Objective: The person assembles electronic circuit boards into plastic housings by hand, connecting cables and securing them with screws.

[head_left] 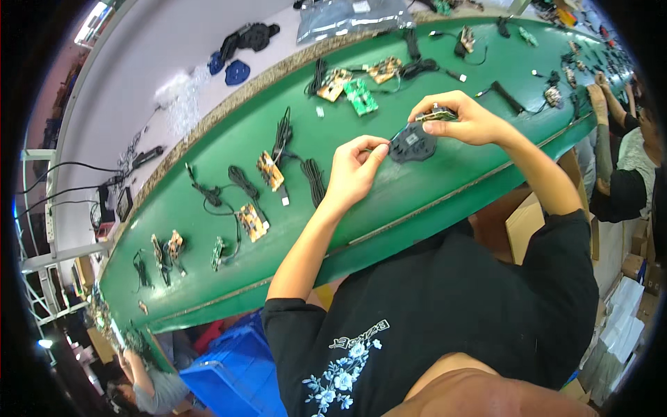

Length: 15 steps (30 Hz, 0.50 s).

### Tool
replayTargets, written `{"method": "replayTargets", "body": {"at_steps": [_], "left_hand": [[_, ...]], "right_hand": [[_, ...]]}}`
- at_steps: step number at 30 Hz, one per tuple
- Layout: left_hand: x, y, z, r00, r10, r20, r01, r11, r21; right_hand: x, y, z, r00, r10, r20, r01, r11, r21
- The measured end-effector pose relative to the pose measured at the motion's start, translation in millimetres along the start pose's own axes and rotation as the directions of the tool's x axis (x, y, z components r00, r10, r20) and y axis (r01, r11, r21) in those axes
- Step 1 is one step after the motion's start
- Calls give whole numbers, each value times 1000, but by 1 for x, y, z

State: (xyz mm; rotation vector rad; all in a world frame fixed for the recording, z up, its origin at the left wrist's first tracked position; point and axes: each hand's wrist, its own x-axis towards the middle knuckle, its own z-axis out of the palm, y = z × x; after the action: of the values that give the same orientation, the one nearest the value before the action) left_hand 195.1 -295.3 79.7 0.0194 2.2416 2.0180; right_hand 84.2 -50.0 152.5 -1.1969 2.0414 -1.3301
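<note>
A dark, round plastic housing (411, 146) is held above the green bench, a little right of the middle. At its left edge, my left hand (354, 167) pinches with thumb and forefinger. My right hand (469, 121) is closed on a small circuit board (438, 114) just above the housing, its thumb reaching down to the housing's upper edge. Thin bluish wire seems to run between the left fingertips and the board; exactly how they join is too small to make out. Beyond my hands, a green circuit board (360, 96) lies beside brown circuit boards (335, 84).
Several boards with black cables are spread along the green bench (375, 201), such as a brown board (251, 222) and a coiled cable (313, 182). A raised ledge (229, 108) borders its far side. A blue crate (236, 372) stands below, left. Another person's arm (602, 132) is at far right.
</note>
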Motion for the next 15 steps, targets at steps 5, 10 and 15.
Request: {"method": "replayTargets", "body": {"at_steps": [5, 10, 15], "left_hand": [[0, -24, 12, 975, -61, -215, 73, 996, 49], [-6, -21, 26, 950, 257, -179, -138, 857, 497], [-10, -17, 27, 954, 285, -91, -177, 783, 596]], "right_hand": [[19, 78, 44, 974, -5, -228, 26, 996, 90], [18, 87, 58, 948, -81, -307, 92, 996, 19], [4, 80, 64, 956, -20, -293, 30, 999, 28]]}}
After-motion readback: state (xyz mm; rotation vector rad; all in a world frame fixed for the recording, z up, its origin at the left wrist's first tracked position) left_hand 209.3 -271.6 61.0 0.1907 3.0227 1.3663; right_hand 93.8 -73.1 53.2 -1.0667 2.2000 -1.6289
